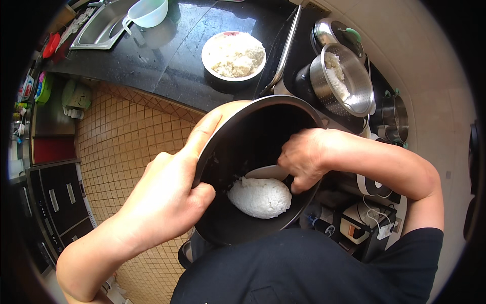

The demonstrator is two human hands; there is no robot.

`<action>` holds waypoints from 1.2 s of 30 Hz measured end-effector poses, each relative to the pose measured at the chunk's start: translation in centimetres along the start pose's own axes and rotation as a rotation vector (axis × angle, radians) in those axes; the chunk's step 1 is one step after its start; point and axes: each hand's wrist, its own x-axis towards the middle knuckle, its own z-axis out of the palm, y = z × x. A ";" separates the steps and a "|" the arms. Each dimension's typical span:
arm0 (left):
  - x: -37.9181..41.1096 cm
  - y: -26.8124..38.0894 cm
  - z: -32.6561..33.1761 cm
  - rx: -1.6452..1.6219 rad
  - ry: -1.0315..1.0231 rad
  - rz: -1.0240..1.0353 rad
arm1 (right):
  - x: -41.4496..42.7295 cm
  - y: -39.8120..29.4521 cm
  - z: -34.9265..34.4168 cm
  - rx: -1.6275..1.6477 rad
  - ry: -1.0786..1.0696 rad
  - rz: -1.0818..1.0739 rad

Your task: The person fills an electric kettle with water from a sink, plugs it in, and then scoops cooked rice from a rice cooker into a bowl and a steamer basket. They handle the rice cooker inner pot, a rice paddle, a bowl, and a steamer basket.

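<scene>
My left hand (186, 186) grips the rim of a large dark cooking pot (243, 129), which is tilted in front of my torso. Inside the pot, my right hand (303, 157) is closed on a pale utensil (267, 173), perhaps a rice paddle; its handle is hidden by the fingers. The utensil's blade lies against a rounded mound of white cooked rice (262, 199) in the pot. Beyond the pot, a white bowl (207, 64) heaped with cooked rice stands on the black counter (152, 72).
At the right, a perforated steel steamer insert (355, 91) holds some rice, with a lid (324, 28) behind it. A metal rail (286, 49) runs beside the bowl. A translucent plastic cup with a handle (150, 13) stands near the steel sink (102, 26) at the upper left.
</scene>
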 end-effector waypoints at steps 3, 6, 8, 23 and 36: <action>0.6 -0.2 -0.1 0.056 -0.006 -0.009 | 1.6 -0.2 -0.6 0.119 -0.008 -0.045; 1.4 -0.1 -0.3 -0.016 -0.024 -0.016 | 4.3 -0.7 -0.3 0.223 0.001 -0.083; 2.0 0.1 -0.7 -0.017 -0.042 -0.018 | 5.3 -0.4 0.0 0.300 0.003 -0.080; 3.1 -0.6 -3.2 -0.291 -0.082 -0.207 | 1.4 5.4 0.8 0.694 0.416 -0.396; 7.4 1.9 -2.9 -0.436 -0.130 -0.251 | -11.0 15.4 15.1 1.549 1.002 -0.174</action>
